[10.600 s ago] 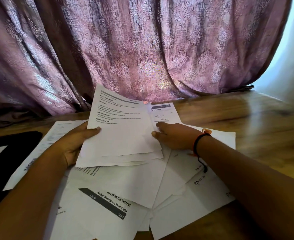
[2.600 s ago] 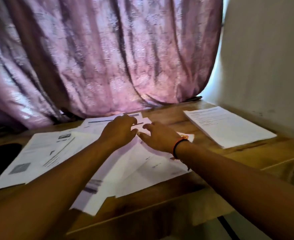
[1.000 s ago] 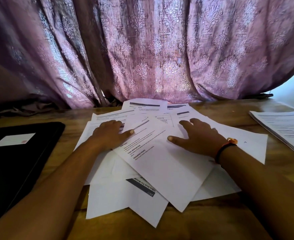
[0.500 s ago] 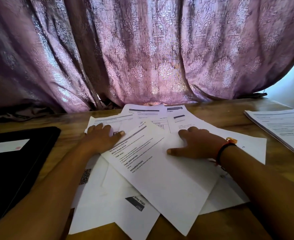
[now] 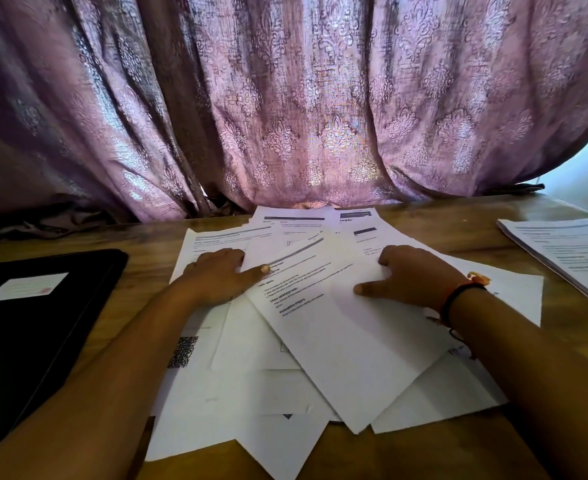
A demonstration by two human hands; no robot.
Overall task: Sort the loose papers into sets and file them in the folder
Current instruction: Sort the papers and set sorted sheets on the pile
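Wooden table, purple patterned curtain hanging behind its far edge.

Task items: loose papers lie fanned and overlapping at the centre of the table, from the curtain's foot to the near edge. A black folder lies flat and closed at the left with a white label on its cover, apart from the pile. A squared stack of sheets lies at the far right, also apart from the pile.

Key relation: the top sheet lies skewed, long axis running from far left to near right, printed header at the far end. It sits between the two hands and under both thumbs.

Left hand: palm down on the left part of the pile, fingers roughly straight and close together, thumb tip touching the top sheet's left edge.

Right hand: palm down on the top sheet's far right part, knuckles raised, fingers bent with tips pressing the paper, thumb stretched left across the sheet. No edge visibly pinched. Dark band on that wrist.

Judgement: sorting is partly done and nothing looks filed yet. The top sheet seems to be the one under review. The right hand is nearer the squared stack, the left nearer the folder. Lifting the sheet calls for a pinch at an edge, and the sheets beneath may slide.
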